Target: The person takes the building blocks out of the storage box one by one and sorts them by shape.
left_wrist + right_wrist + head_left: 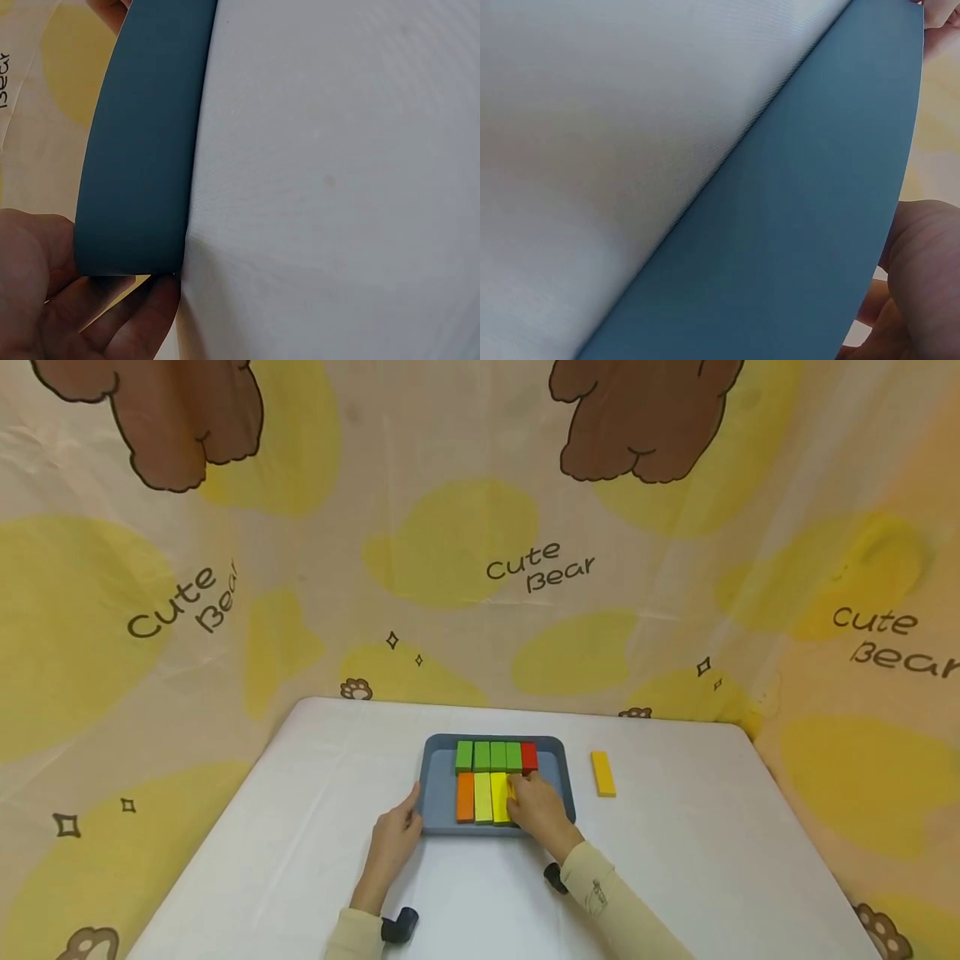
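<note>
A blue-grey tray (438, 810) lies on the white table with two rows of coloured blocks. Several green blocks (482, 757) and a red block (529, 756) make up the far row. In the near row stand an orange block (466, 797), a yellow-green block (482, 797) and a yellow block (499, 797). My left hand (395, 837) grips the tray's left side, thumb at the rim and fingers low against the wall in the left wrist view. Over the near row, my right hand (538, 810) pinches a golden-yellow block (512, 788), mostly hidden by the fingers.
One more golden-yellow block (603, 774) lies on the white table (675, 827), right of the tray. A patterned cloth backdrop (450, 543) rises behind the table and along its sides. Dark wrist cameras (401, 926) sit at both sleeves.
</note>
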### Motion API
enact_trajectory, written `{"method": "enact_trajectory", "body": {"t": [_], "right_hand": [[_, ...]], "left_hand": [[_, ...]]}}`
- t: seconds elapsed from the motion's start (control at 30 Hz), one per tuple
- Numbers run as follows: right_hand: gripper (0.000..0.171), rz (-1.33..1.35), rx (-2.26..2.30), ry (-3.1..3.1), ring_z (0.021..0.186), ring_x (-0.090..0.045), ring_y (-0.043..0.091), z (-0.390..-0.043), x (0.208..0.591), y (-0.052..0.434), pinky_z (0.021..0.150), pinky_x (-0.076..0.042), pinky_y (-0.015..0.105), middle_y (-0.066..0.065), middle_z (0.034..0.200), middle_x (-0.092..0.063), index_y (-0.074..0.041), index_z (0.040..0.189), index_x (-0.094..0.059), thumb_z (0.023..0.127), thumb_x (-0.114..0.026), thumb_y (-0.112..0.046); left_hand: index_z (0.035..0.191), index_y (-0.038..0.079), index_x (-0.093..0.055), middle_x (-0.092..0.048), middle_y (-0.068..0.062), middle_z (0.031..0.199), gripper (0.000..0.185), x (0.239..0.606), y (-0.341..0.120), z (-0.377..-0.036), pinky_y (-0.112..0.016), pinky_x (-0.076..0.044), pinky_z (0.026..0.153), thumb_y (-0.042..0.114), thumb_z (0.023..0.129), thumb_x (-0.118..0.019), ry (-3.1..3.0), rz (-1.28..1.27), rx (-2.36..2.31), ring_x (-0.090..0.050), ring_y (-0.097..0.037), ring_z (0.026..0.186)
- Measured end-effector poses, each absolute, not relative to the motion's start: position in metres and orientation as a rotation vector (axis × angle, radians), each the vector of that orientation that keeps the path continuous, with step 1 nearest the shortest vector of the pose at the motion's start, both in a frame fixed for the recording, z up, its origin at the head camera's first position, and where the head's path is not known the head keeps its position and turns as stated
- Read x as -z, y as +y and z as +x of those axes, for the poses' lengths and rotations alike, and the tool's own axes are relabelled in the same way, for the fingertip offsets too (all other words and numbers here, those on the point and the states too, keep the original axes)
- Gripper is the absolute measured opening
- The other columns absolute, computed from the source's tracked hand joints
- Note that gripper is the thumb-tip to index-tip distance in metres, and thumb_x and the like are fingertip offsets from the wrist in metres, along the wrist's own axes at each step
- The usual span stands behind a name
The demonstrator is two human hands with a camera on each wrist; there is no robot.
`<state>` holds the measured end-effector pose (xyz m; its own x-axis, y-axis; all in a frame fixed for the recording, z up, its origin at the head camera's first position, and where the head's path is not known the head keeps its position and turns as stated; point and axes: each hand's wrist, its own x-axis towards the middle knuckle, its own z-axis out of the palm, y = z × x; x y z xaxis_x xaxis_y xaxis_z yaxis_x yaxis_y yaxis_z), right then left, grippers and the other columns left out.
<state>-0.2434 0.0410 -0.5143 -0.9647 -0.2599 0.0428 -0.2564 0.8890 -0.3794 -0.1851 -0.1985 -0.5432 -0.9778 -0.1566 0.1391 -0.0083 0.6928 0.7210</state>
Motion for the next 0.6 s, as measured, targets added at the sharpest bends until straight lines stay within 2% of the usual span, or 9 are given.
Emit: {"method": "enact_trajectory", "body": {"t": [0.37,0.6], "right_hand": [[0.04,-0.389,0.62,3.041,0.074,-0.052,0.023,-0.2493,0.5127,0.0397,0.069,-0.053,0.037,0.019,0.109,-0.063,-0.006,0.125,-0.063,0.086,-0.069,-0.015],[0.042,-0.435,0.583,3.06,0.072,-0.053,0.023,-0.2486,0.5145,0.0385,0.066,-0.051,0.037,0.021,0.106,-0.063,-0.003,0.121,-0.065,0.081,-0.07,-0.011]], "left_hand": [[0.143,0.006,-0.049,-0.033,0.006,0.056,0.051,0.5417,-0.1986,-0.1879,-0.022,-0.028,0.047,0.007,0.092,-0.053,-2.706,0.142,1.164,-0.026,-0.007,0.049],[0.142,0.005,-0.05,-0.032,0.006,0.055,0.051,0.5437,-0.1986,-0.1857,-0.022,-0.028,0.047,0.007,0.092,-0.052,-2.71,0.15,1.173,-0.024,-0.006,0.048]]}}
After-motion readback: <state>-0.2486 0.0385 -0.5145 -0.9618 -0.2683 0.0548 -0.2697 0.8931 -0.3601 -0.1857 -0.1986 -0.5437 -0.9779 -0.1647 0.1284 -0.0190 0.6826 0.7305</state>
